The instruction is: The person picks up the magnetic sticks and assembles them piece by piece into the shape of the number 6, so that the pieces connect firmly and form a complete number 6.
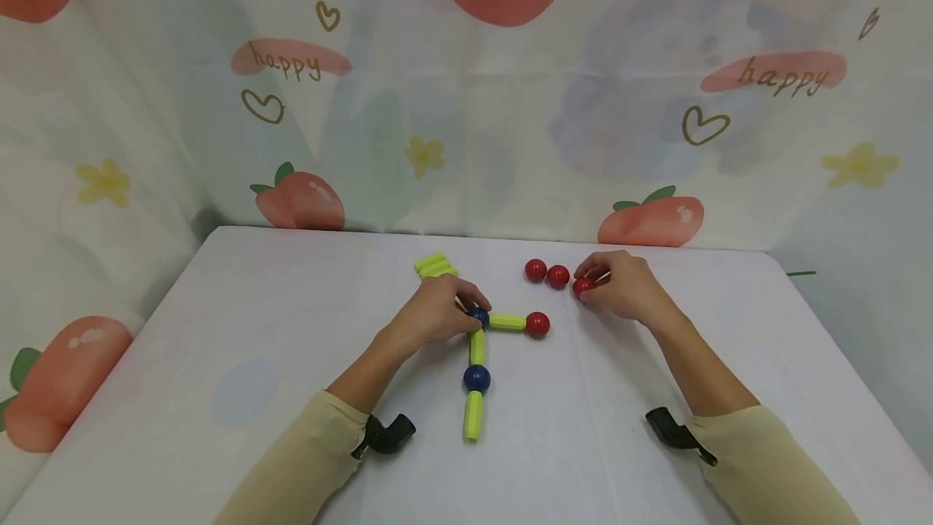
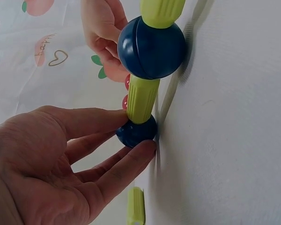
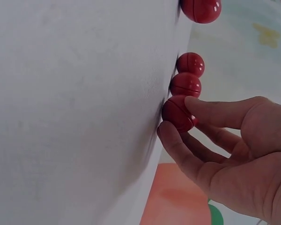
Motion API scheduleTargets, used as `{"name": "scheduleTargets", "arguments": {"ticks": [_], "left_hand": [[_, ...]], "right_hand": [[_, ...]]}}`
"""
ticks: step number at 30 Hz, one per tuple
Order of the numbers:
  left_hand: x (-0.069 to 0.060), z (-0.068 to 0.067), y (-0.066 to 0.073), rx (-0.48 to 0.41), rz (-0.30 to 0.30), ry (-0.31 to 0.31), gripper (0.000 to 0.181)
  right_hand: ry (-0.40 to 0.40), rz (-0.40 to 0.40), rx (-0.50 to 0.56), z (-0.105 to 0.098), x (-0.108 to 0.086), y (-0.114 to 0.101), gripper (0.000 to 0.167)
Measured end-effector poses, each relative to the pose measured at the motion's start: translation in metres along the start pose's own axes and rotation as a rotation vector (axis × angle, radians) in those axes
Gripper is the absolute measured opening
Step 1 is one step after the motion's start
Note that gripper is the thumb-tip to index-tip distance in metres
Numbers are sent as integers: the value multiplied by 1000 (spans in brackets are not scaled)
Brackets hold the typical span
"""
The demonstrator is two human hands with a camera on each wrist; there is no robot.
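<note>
My left hand (image 1: 440,308) pinches a blue ball (image 2: 136,134) at the corner of a joined piece on the table. From that corner a yellow-green rod (image 1: 507,322) runs right to a red ball (image 1: 537,325). Another yellow-green rod (image 2: 143,99) comes towards me to a second blue ball (image 1: 477,379), which has one more rod (image 1: 473,416) on its near side. Over at the right, my right hand (image 1: 623,286) holds a loose red ball (image 3: 179,114) between thumb and fingers. It is the nearest in a row with two other red balls (image 1: 557,276).
Several loose yellow-green rods (image 1: 435,266) lie behind my left hand. The white table (image 1: 291,460) ends at a patterned cloth backdrop (image 1: 481,128). Each sleeve has a black wrist-camera mount (image 1: 391,434) beside it.
</note>
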State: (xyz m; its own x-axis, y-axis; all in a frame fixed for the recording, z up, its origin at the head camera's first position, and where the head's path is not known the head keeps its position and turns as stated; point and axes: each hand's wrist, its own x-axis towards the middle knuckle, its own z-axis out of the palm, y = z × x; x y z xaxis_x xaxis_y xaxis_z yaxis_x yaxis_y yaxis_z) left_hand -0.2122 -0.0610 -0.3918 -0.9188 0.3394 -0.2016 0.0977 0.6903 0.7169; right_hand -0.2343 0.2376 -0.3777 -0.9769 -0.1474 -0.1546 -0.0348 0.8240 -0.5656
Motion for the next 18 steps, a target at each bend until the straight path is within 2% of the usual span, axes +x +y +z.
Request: {"name": "scheduleTargets", "arguments": {"ticks": [10,18], "left_hand": [[1,-1,0,-12,-9,-8,22],[0,-2,0,-11,-8,-3,21]], "right_hand": [[2,-31,-22,0,-19,-7,29],[-74,-95,-28,1,-40,-22,23]]}}
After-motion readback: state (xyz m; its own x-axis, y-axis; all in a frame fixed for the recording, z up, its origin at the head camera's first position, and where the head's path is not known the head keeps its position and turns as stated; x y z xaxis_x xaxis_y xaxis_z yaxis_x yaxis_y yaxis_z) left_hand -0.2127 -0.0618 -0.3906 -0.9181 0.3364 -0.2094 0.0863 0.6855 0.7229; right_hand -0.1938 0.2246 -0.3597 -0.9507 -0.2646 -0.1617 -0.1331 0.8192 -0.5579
